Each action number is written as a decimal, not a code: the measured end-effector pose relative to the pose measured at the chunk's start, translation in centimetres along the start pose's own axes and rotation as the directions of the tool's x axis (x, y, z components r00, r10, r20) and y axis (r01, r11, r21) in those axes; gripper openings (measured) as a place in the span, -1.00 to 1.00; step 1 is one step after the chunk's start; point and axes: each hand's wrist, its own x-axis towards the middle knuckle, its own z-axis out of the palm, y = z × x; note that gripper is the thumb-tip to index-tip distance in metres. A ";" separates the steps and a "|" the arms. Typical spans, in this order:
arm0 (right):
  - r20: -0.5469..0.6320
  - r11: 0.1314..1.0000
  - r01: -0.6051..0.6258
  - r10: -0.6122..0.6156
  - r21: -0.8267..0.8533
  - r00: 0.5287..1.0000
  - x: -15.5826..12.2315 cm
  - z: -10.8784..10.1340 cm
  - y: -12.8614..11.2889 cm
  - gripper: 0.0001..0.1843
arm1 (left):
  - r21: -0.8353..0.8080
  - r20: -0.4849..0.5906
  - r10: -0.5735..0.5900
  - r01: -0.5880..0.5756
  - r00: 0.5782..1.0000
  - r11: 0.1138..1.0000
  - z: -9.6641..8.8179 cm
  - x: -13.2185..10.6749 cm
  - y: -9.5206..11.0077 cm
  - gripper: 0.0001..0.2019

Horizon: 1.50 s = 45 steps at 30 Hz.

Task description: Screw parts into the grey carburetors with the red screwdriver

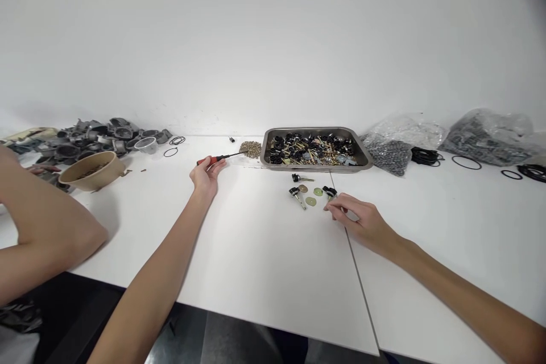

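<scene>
My left hand (206,175) is closed around the red and black handle of a screwdriver (213,160). The screwdriver's thin shaft points right, its tip at a heap of small brass-coloured screws or similar pieces (251,149). My right hand (356,216) pinches the brass-coloured stem of a black-headed part (330,190) just above the table. Left of these fingers lie two similar parts, one black-headed part (297,196) and another (302,178) behind it. Among them are flat round discs: a green disc (318,191), a yellowish disc (311,201) and a brownish disc (303,188).
A metal tray (315,169) of mixed parts stands against the wall. Plastic bags (390,153) of grey pieces and black rings (466,162) lie right. Leftward are a tan bowl (94,179), a clear cup (146,145), grey fittings (98,133) and another person's arm (51,222).
</scene>
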 end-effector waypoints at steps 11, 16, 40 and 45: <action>0.048 0.999 -0.028 0.027 0.019 0.998 0.0 0.0 0.1 -0.73 | -0.022 -0.008 0.008 -0.008 1.000 1.000 -0.1 0.1 0.0 -0.93; 0.066 0.999 -0.038 0.036 0.019 0.997 0.0 0.0 0.2 -0.70 | -0.039 -0.008 0.010 -0.010 1.000 0.999 -0.1 0.1 0.0 -0.92; 0.099 0.999 -0.030 0.033 -0.031 0.995 0.0 0.0 0.6 -0.68 | -0.009 0.012 0.023 -0.023 1.000 1.000 -0.1 0.1 -0.2 -0.87; 0.117 0.999 -0.018 0.015 0.030 0.993 0.0 -0.1 0.3 -0.62 | -0.022 0.014 -0.036 0.036 0.999 0.999 0.0 -0.2 0.3 -0.92</action>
